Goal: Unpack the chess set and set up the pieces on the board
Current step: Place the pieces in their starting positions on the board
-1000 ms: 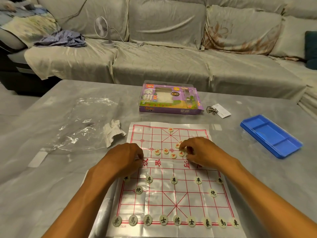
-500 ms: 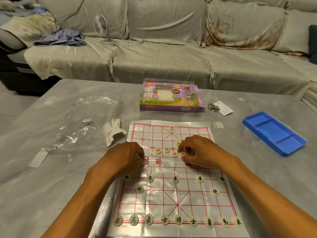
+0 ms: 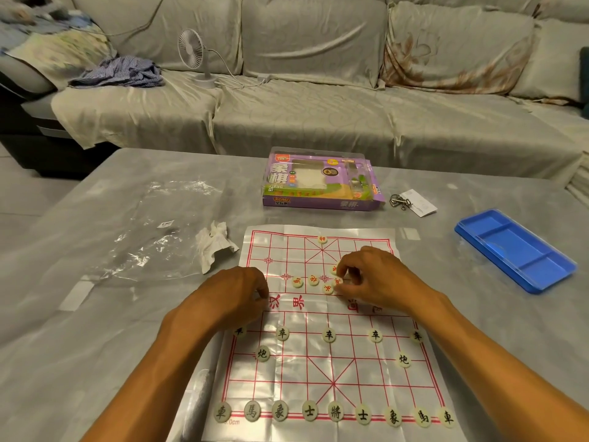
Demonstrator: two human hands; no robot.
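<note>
The right hand (image 3: 379, 279) pinches a red piece (image 3: 338, 281) among the loose cluster mid-board (image 3: 414, 393), left hand (image 3: 236, 295) curled alongside, contents unclear; these small, light, slick-looking discs seem best nipped by their rims.

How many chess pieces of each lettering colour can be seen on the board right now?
Black-lettered pieces: 16
Red-lettered pieces: 6 in view; the right hand may hide more
Total: 22 in view
</note>
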